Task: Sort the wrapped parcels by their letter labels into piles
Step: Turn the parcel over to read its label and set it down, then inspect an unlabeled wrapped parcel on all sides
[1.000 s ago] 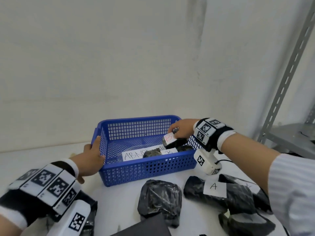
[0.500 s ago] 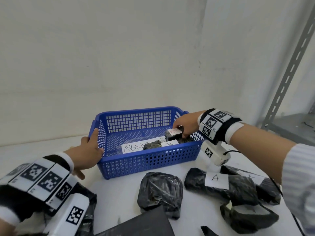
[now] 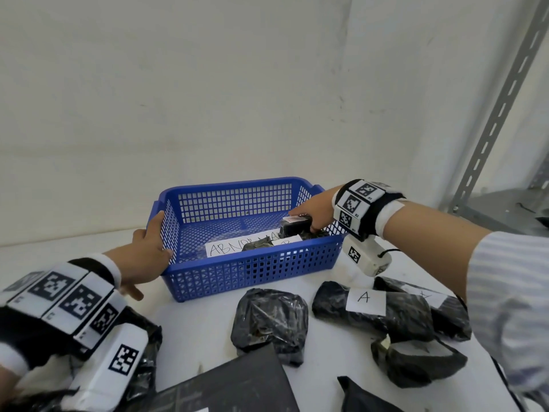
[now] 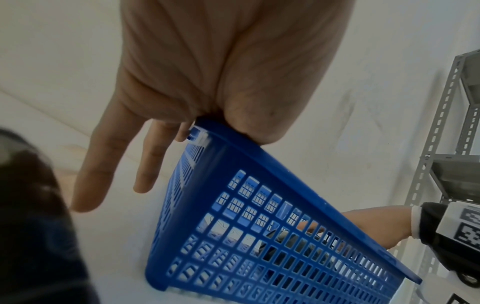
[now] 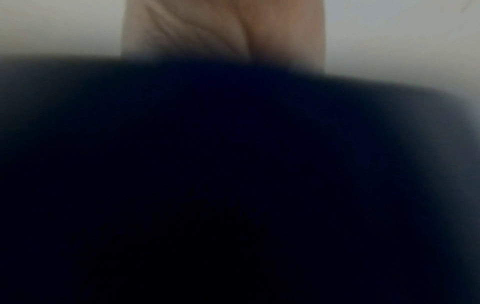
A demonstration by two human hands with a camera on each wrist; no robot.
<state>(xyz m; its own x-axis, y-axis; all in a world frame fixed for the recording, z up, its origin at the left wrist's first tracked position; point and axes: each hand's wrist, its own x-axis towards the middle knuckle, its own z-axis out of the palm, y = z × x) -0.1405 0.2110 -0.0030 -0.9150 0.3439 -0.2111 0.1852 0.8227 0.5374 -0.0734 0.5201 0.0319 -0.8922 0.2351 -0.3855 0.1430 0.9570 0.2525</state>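
Small black-wrapped parcel [image 3: 294, 228] with a white label on top sits inside the blue basket [image 3: 249, 272], at its right end, over other black parcels and a handwritten paper sheet [image 3: 234, 248] on the basket floor. Label lettering too small to read in the head view.

Right hand [image 3: 312, 212] reaches over the basket's right wall, palm down, fingers curled onto the small parcel's top and far side; it grips the parcel. Forearm comes in from the right, wrist above the basket rim. Right wrist view is mostly dark blur, only the heel of the hand [image 5: 223, 28] showing; no detail of the grasp there.

Left hand [image 3: 145, 257] holds the basket's left end: thumb hooked over the rim [image 4: 241, 135], fingers [image 4: 103, 164] extended down the outside of the wall. Forearm runs from the near-left corner of the tabletop.

On the white tabletop [image 3: 202, 331], in front of the basket: an unlabelled-side black parcel [image 3: 269, 321] near centre; to its right a parcel marked A [image 3: 374, 313], touching further black parcels behind and in front of it. A flat dark box [image 3: 237, 388] lies at the near edge.
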